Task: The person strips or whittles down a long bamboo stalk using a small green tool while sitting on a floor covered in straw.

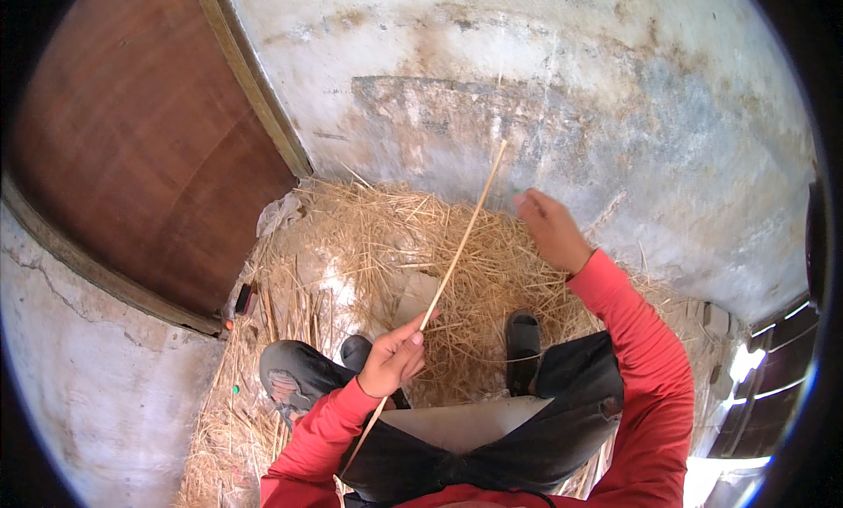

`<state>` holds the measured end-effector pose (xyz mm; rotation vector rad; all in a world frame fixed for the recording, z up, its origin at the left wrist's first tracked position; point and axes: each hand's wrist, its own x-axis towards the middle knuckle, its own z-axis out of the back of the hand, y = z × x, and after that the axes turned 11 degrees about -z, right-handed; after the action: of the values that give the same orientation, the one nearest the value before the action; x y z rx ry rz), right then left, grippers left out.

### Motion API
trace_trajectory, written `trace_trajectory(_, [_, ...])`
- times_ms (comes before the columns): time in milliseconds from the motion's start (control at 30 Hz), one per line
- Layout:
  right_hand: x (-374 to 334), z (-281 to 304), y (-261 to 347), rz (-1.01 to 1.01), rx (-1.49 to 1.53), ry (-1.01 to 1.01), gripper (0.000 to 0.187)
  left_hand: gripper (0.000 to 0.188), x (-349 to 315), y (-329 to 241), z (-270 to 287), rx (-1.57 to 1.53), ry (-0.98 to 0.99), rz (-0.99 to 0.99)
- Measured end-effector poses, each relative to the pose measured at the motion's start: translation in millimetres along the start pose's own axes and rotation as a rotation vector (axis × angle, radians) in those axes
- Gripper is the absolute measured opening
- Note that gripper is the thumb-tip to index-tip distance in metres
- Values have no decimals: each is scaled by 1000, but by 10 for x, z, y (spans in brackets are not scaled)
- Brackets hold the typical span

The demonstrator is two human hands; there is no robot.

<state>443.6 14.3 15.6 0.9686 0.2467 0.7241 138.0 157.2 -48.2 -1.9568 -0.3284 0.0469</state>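
A long, thin straw-coloured stalk (464,244) slants up and to the right from my lap, its tip in front of the wall. My left hand (395,360) is closed around its lower part, thumb along it, and the lower end runs down past my wrist over my dark trousers. To the right of the stalk's upper end, my right hand (553,231) is raised with its fingers bent together, apart from the stalk. A tiny greenish spot shows at those fingertips; blur hides what it is.
Loose straw (395,218) covers much of the floor around my dark sandals (522,345). A stained wall (562,95) stands ahead, with a brown door panel (149,139) at the left. A small dark-and-red object (244,298) lies by the door frame. Blocks (716,319) sit far right.
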Motion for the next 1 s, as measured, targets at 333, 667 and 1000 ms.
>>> trace_trajectory(333, [-884,-595,530,135,-339,461,38,46,72,37,-23,-201,-118,88])
trace_trajectory(667, [-315,-433,309,47,-259,220,41,46,-27,-102,-11,-106,-49,109])
trace_trajectory(1000, [-647,-912,413,230,-371,222,38,46,-5,-144,72,-132,-148,95])
